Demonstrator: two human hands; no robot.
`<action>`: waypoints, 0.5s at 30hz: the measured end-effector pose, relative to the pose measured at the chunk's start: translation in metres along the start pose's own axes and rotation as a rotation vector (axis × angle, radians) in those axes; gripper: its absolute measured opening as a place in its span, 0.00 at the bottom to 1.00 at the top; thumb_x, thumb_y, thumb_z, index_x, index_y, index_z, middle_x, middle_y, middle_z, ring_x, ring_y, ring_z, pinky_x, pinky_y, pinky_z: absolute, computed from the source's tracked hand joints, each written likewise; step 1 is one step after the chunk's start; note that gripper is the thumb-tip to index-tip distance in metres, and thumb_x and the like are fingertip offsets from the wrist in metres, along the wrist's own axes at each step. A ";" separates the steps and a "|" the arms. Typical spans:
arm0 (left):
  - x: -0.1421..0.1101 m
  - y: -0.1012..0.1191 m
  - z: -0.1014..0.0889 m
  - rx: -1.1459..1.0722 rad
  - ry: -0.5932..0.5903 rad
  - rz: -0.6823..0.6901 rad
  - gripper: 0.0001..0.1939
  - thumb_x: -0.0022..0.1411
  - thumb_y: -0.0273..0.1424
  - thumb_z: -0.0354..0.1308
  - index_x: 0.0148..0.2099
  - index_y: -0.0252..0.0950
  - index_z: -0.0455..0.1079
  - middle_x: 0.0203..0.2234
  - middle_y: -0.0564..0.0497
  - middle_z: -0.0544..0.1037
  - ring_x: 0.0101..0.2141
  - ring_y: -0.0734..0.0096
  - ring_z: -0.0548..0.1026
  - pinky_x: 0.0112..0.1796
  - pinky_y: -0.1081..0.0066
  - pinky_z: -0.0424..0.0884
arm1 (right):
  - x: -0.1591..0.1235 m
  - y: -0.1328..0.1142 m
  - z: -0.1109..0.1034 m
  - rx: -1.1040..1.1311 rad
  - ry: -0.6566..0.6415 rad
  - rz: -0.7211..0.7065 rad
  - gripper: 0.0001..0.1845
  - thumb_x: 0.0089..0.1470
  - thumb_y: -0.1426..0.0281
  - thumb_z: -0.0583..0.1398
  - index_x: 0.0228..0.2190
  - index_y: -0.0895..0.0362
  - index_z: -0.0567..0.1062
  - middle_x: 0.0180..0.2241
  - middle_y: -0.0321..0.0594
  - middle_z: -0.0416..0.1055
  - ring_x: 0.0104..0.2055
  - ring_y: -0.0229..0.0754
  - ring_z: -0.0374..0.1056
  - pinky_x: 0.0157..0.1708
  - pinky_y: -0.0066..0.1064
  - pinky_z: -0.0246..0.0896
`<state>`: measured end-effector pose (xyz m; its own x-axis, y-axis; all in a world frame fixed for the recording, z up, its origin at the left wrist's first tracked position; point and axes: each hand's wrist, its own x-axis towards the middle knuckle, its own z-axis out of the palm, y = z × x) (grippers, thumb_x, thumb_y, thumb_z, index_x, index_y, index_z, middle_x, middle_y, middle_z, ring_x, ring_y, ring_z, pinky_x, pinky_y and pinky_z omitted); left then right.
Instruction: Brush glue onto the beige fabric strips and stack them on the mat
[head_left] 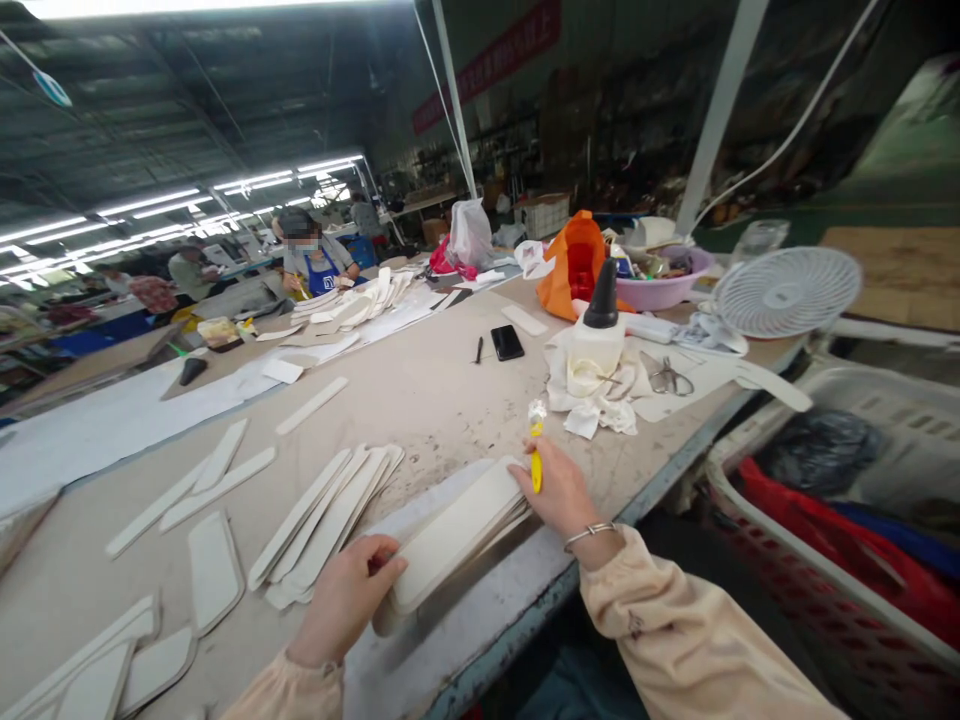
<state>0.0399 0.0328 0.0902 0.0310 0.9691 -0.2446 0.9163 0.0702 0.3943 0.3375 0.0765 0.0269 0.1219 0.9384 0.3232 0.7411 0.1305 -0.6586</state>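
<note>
Beige sleeves (675, 620) flank the white strip stack (457, 520), its long axis running seven-to-one o'clock; left hand (352, 590), half-curled, pinches its seven-o'clock end; right hand (559, 485), closed around a yellow brush (536, 470), touches the one-o'clock end.

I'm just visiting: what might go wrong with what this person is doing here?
Smearing: the right hand holds a yellow brush while touching the stack of pale strips. If its white tip is wet, which I can't tell, it might mark them.

Slipping: the stack lies near the table edge, so strips might slide off if the left hand loosens.

Mixing: a fanned pile lies close by and might get nudged.
</note>
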 end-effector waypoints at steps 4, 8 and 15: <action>0.002 -0.004 0.003 -0.007 0.020 0.038 0.14 0.56 0.41 0.54 0.37 0.37 0.73 0.30 0.49 0.78 0.33 0.62 0.75 0.36 0.67 0.66 | 0.001 0.005 0.001 0.095 -0.055 0.111 0.14 0.53 0.65 0.60 0.39 0.52 0.63 0.34 0.42 0.74 0.36 0.52 0.73 0.35 0.41 0.65; 0.002 -0.004 0.003 0.002 0.027 0.071 0.13 0.56 0.40 0.54 0.36 0.37 0.73 0.33 0.48 0.77 0.33 0.62 0.75 0.38 0.65 0.68 | 0.001 0.006 0.003 0.232 -0.050 0.095 0.14 0.50 0.67 0.61 0.38 0.52 0.62 0.35 0.42 0.74 0.38 0.52 0.74 0.39 0.43 0.66; 0.001 -0.003 0.002 0.021 0.082 0.146 0.19 0.57 0.38 0.52 0.48 0.35 0.72 0.45 0.43 0.75 0.38 0.60 0.75 0.39 0.62 0.70 | 0.000 -0.003 -0.003 0.545 0.062 0.004 0.14 0.51 0.67 0.62 0.35 0.52 0.60 0.46 0.45 0.72 0.44 0.47 0.72 0.42 0.40 0.67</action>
<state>0.0373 0.0329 0.0872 0.1322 0.9848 -0.1124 0.9125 -0.0767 0.4019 0.3374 0.0754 0.0308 0.1756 0.9207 0.3484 0.2934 0.2889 -0.9113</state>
